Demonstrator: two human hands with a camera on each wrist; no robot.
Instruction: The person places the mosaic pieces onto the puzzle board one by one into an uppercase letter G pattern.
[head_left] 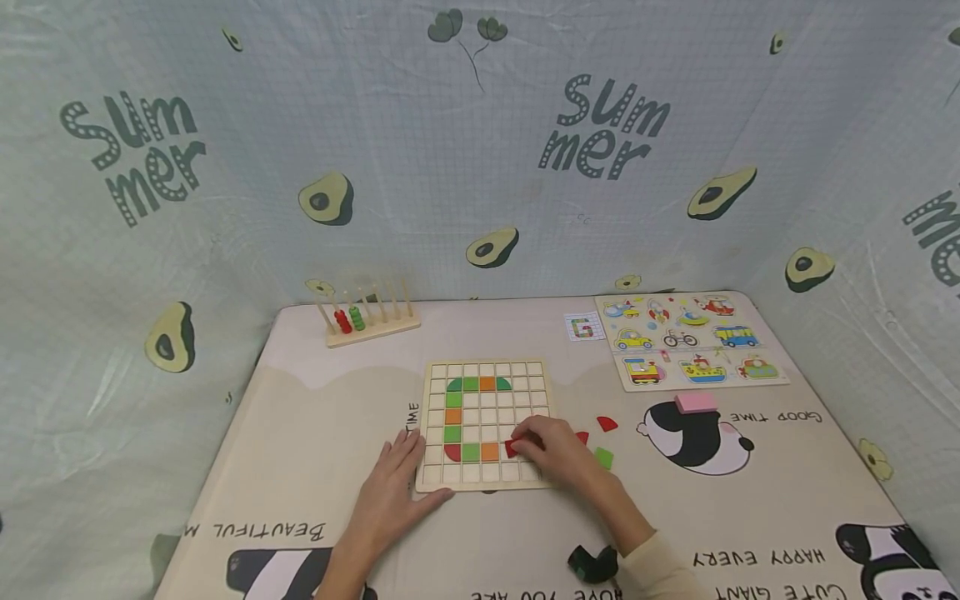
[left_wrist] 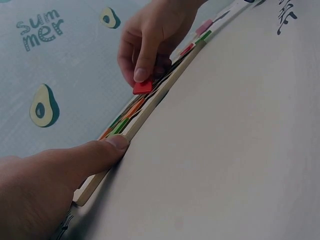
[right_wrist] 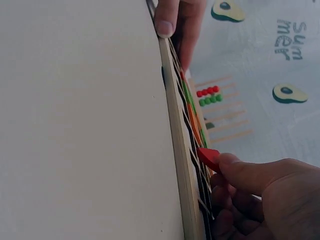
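A wooden grid board (head_left: 480, 483) lies on the table with green, orange and red tiles set along its cells in a C-like outline. My right hand (head_left: 553, 450) pinches a small red tile (head_left: 511, 449) between thumb and fingers above the lower right cells. That red tile (right_wrist: 209, 158) shows one corner pointing out of the grip in the right wrist view. At the board's lower left corner my left hand (head_left: 390, 483) rests, fingers along the left side and thumb (left_wrist: 118, 142) pressing the near edge. An orange tile (head_left: 490, 452) sits left of the held tile.
Right of the board lie a red quarter-circle tile (head_left: 607, 423), another red one (head_left: 582, 437) and a green square (head_left: 603, 457). A pattern card (head_left: 584, 327), a vehicle puzzle board (head_left: 701, 342) and a pink block (head_left: 696, 402) lie beyond. A peg stand with beads (head_left: 373, 330) stands back left.
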